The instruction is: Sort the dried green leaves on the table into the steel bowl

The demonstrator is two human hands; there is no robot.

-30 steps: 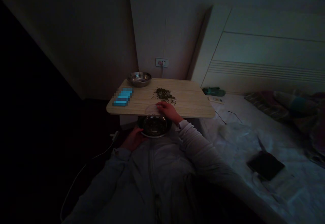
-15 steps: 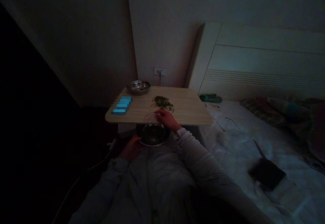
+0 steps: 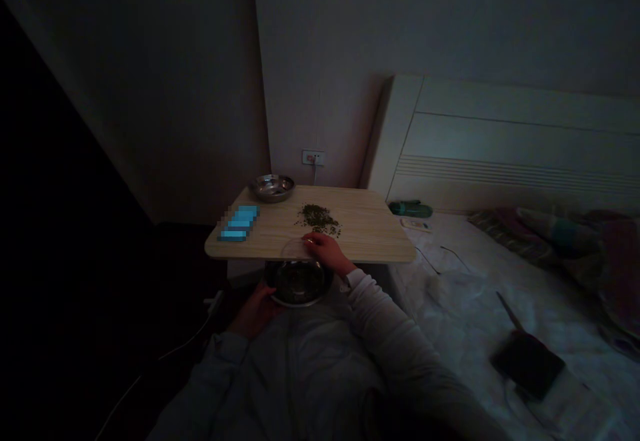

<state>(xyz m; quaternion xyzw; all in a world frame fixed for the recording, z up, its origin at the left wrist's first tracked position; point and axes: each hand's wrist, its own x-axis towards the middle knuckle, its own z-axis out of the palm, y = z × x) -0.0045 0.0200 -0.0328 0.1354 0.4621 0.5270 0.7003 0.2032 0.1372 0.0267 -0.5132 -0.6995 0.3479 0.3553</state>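
Observation:
My left hand [image 3: 256, 311] is closed on the left rim of a shiny metal bowl [image 3: 299, 284], which sits at my lap below the table's front edge. Its inside is dark, and I cannot make out the contents. Over the table edge, my right hand [image 3: 326, 252] pinches a clear, round, thin-looking piece [image 3: 294, 249], perhaps plastic, just above the bowl. Beyond these fingers lies a loose pile of small green grains or beans [image 3: 318, 217], with single ones scattered toward me. Dim light hides the fingertips in part.
The wooden table [image 3: 370, 228] carries a second metal bowl [image 3: 273, 189] at its back left and a lit, pixelated blue screen [image 3: 240, 223]. To the right, a bed [image 3: 450, 321] holds a green bottle [image 3: 411, 209], a pale remote-like item [image 3: 416, 226] and a dark flat object [image 3: 528, 364].
The view has tilted up, so the table, bowls and hands appear lower. Both hands keep their hold, with little movement relative to the table.

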